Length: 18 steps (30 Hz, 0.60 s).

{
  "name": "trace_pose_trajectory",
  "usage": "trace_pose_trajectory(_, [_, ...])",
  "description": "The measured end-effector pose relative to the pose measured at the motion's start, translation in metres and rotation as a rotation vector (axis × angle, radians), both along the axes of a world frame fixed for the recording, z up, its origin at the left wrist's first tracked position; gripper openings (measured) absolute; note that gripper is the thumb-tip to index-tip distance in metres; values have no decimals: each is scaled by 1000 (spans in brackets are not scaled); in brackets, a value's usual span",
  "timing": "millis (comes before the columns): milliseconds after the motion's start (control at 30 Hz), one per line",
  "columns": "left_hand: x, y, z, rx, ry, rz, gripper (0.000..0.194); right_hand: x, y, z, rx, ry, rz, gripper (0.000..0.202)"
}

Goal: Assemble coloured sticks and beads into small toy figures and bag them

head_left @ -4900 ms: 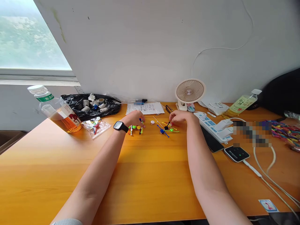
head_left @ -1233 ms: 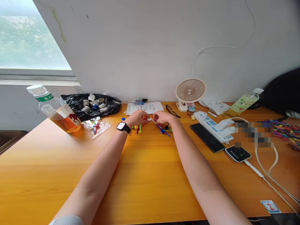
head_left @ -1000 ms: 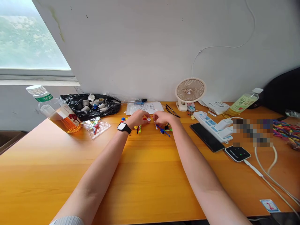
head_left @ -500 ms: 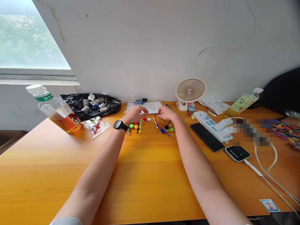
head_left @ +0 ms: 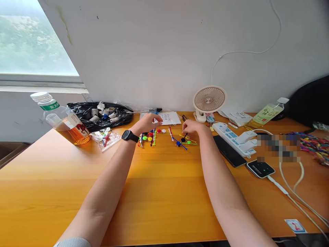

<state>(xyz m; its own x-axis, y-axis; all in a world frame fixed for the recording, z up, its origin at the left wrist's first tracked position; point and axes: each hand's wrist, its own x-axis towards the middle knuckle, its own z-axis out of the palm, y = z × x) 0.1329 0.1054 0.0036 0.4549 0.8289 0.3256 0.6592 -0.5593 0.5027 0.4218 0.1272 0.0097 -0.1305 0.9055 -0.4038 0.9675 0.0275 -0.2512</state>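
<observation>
My left hand [head_left: 148, 123], with a black watch on its wrist, hovers over small colored discs and sticks, its thumb and fingers apart and nothing between them. My right hand [head_left: 192, 127] has its fingertips pinched near the top of a black arrow-shaped stick [head_left: 184, 137]; whether it grips the stick is too small to tell. A blue stick [head_left: 182, 144] and a green one lie just below that hand. Between my hands are a red and white stick [head_left: 171, 133], a red disc [head_left: 159, 131] and a white disc [head_left: 163, 131].
Behind my hands lies a white paper [head_left: 171, 118]. A small fan [head_left: 210, 99], power strip [head_left: 232, 139] and black phone [head_left: 228, 151] are on the right. On the left are a tilted bottle [head_left: 69, 128], a black plastic bag [head_left: 74, 111] and a clear packet [head_left: 109, 141].
My right hand has moved right, away from the red and white stick, to the black one. My left hand has shifted slightly up and left.
</observation>
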Motion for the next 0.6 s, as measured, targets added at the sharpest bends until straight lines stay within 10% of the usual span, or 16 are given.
trace_pose_trajectory(300, [-1,-7,13,-57,12,-8,22,26,-6,5,-250,122,-7,33])
trace_pose_trajectory(600, [-3,-10,19,-63,14,-11,21,28,-9,12,-137,120,-77,25])
